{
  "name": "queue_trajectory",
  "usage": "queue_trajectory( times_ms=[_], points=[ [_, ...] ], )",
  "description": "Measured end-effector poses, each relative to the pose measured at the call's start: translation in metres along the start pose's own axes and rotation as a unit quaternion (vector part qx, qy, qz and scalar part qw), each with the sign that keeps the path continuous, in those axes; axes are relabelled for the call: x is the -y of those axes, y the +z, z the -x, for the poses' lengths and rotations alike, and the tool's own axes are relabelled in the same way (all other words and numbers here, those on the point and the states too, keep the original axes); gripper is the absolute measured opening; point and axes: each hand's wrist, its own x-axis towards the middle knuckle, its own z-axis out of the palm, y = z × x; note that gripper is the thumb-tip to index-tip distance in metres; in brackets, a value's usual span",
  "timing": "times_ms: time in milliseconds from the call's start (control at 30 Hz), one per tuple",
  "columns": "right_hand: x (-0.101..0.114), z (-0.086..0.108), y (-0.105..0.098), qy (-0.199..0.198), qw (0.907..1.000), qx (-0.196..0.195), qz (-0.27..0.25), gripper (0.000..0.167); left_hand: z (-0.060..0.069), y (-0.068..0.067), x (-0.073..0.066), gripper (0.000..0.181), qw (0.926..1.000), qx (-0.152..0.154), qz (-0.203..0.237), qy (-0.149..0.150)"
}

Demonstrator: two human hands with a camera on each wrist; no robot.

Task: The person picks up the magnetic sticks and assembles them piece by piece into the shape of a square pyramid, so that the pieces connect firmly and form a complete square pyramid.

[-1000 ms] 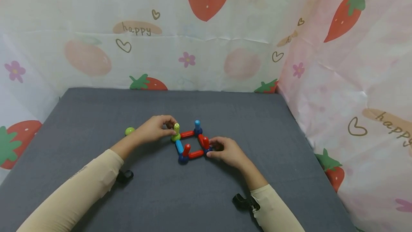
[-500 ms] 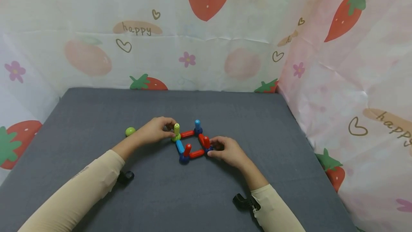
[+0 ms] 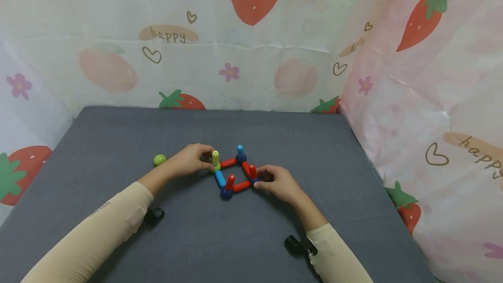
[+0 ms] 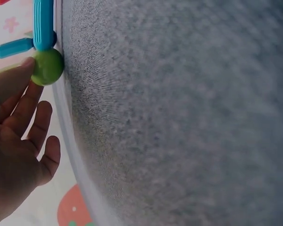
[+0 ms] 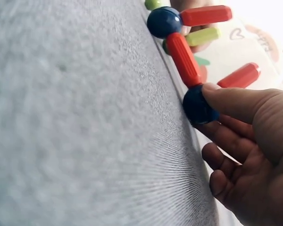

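A four-sided frame of magnetic rods and balls lies on the grey cloth, with a rod standing up at each corner. My left hand [image 3: 192, 158] pinches the green ball [image 4: 48, 67] at the back left corner, beneath the yellow-green rod [image 3: 215, 157]. At the right corner, my right hand [image 3: 280, 182] holds the dark blue ball [image 5: 198, 104] between thumb and fingers, below an upright red rod [image 3: 253, 171]. Untouched are the near ball [image 3: 225, 193] with its red rod [image 3: 230, 181] and the far corner with a blue rod [image 3: 240, 150]. Red rods and one blue rod [image 3: 220, 178] form the sides.
A loose green ball [image 3: 160, 160] lies on the cloth left of the frame, close to the left forearm. Strawberry-print curtains [image 3: 251, 69] stand behind the table and along its sides. Black wrist-camera mounts [image 3: 296, 246] hang below both sleeves.
My left thumb has slid down from beside the yellow-green rod to the green ball. The frame's near and right corners have shifted slightly right, with the right hand still on its ball.
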Motion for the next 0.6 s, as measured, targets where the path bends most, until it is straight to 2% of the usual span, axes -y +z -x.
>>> queue_trajectory(
  times_ms=[200, 367, 600],
  points=[
    [0.002, -0.009, -0.002, -0.01, 0.9997, -0.012, 0.022, 0.032, 0.007, 0.0, 0.001, 0.025, 1.0, 0.007, -0.003, 0.006],
    [0.003, -0.021, -0.005, -0.011, 0.9991, -0.017, 0.038, 0.031, 0.017, 0.002, 0.004, 0.023, 0.9997, 0.006, -0.002, 0.025],
    [0.007, -0.038, -0.007, -0.003, 0.9995, 0.005, 0.031, 0.031, 0.031, 0.008, 0.003, 0.023, 0.9989, 0.001, -0.01, 0.046]
  ],
)
